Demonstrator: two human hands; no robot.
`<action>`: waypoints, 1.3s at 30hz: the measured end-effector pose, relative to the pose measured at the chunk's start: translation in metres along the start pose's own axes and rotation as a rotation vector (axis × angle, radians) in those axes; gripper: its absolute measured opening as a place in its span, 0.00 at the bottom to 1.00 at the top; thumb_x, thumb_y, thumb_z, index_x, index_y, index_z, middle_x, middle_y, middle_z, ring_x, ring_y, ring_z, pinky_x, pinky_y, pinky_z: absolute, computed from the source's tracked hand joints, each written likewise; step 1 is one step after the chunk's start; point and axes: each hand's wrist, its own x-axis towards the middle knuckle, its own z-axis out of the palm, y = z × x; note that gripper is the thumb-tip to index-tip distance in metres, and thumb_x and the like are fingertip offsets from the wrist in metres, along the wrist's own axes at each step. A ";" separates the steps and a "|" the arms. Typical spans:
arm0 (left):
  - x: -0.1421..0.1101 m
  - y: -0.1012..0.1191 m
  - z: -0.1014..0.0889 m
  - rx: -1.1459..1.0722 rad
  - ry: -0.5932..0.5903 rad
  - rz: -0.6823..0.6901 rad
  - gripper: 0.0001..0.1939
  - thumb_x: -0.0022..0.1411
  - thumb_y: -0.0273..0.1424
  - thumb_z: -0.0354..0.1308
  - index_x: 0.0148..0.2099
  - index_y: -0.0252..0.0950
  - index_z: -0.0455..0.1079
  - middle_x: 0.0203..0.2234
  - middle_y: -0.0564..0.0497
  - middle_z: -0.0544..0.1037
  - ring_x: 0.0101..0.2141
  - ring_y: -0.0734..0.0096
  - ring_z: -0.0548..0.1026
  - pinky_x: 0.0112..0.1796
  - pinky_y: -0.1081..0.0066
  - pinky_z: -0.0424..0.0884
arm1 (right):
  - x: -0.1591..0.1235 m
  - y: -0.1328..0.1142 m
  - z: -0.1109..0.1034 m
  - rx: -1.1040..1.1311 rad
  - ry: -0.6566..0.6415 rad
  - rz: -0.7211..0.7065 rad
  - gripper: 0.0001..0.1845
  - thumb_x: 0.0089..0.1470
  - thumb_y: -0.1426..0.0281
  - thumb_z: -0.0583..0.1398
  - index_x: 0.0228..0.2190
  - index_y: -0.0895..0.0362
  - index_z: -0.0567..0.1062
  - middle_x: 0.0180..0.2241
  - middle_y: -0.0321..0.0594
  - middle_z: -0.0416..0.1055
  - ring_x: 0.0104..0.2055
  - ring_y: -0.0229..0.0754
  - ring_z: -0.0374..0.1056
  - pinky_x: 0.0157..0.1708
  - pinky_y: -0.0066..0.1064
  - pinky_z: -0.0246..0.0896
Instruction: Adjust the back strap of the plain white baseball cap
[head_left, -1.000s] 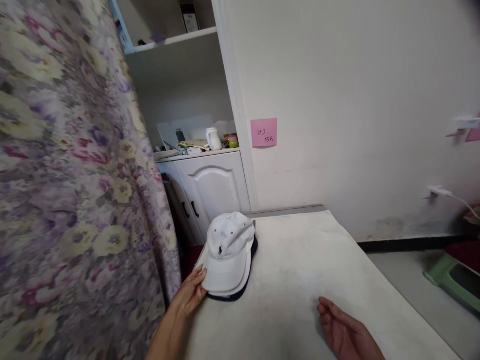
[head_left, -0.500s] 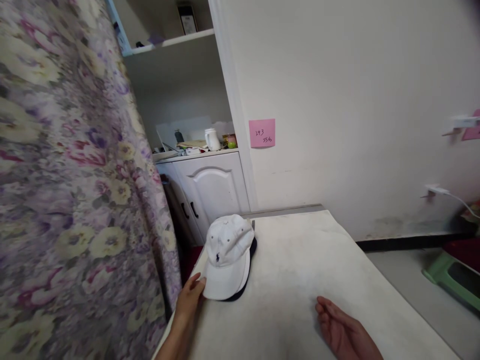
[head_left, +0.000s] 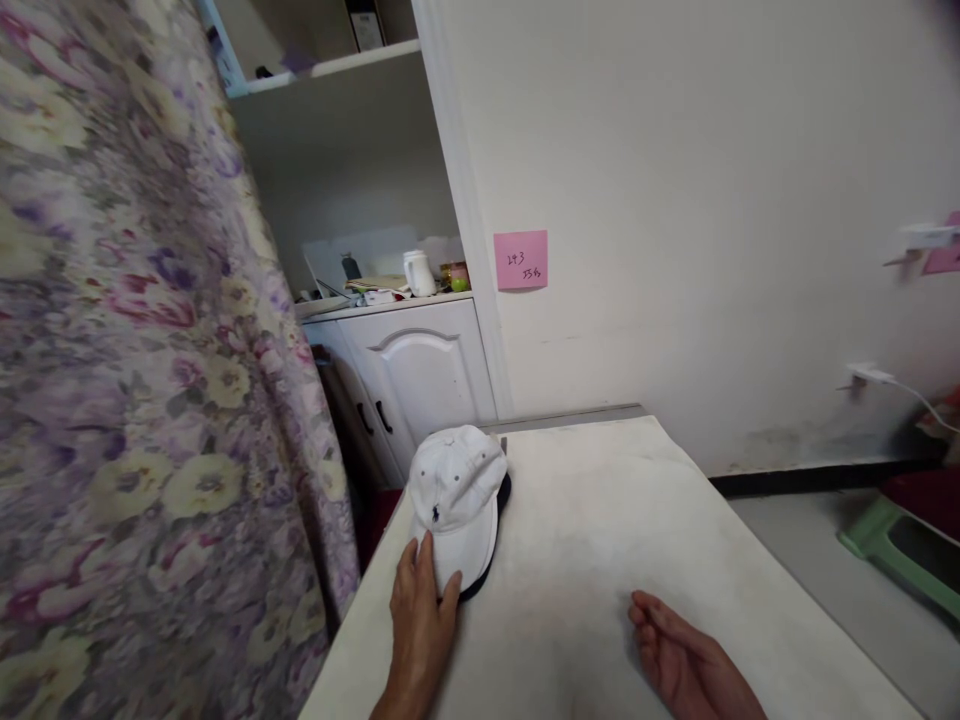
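Observation:
A white baseball cap [head_left: 457,478] with a small dark logo lies at the left of the table, its brim towards me. Beneath its right side shows the edge of a dark cap [head_left: 489,577], mostly hidden. My left hand [head_left: 424,620] is over the front left of the white brim, fingers and thumb apart, the fingertips touching it. Whether any finger reaches under the brim cannot be seen. On the right, my right hand [head_left: 686,655] rests by the table's near side, palm turned up, fingers loosely bent, holding nothing.
The caps lie on a pale-covered table [head_left: 585,520] that meets the wall. A floral curtain [head_left: 172,400] hangs close on the left. Behind stands a white cabinet [head_left: 424,365] with a white jug [head_left: 418,274] on its shelf. A green stool [head_left: 874,530] is at the right.
My left hand has moved right from beside the brim onto it. My right hand stays where it was, and the caps lie in the same place. The view has shifted slightly.

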 end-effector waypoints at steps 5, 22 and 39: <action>0.006 0.026 0.000 0.060 -0.047 0.249 0.21 0.66 0.30 0.51 0.59 0.38 0.68 0.64 0.37 0.62 0.66 0.45 0.57 0.62 0.45 0.57 | 0.000 -0.001 0.001 -0.013 0.018 -0.002 0.12 0.46 0.81 0.73 0.35 0.62 0.83 0.31 0.44 0.83 0.30 0.35 0.77 0.35 0.24 0.75; 0.046 0.037 0.018 0.156 -0.117 0.273 0.31 0.67 0.27 0.47 0.71 0.30 0.53 0.69 0.32 0.57 0.70 0.37 0.47 0.61 0.30 0.49 | 0.001 0.000 0.002 0.004 0.025 -0.002 0.10 0.46 0.80 0.73 0.33 0.62 0.84 0.29 0.42 0.83 0.28 0.35 0.76 0.33 0.22 0.73; -0.065 0.041 0.064 0.161 -0.337 0.470 0.22 0.69 0.29 0.50 0.63 0.38 0.68 0.63 0.40 0.71 0.62 0.49 0.68 0.57 0.44 0.70 | -0.001 0.001 0.004 -0.066 0.010 -0.054 0.11 0.46 0.78 0.74 0.34 0.61 0.83 0.30 0.40 0.82 0.30 0.34 0.76 0.34 0.23 0.72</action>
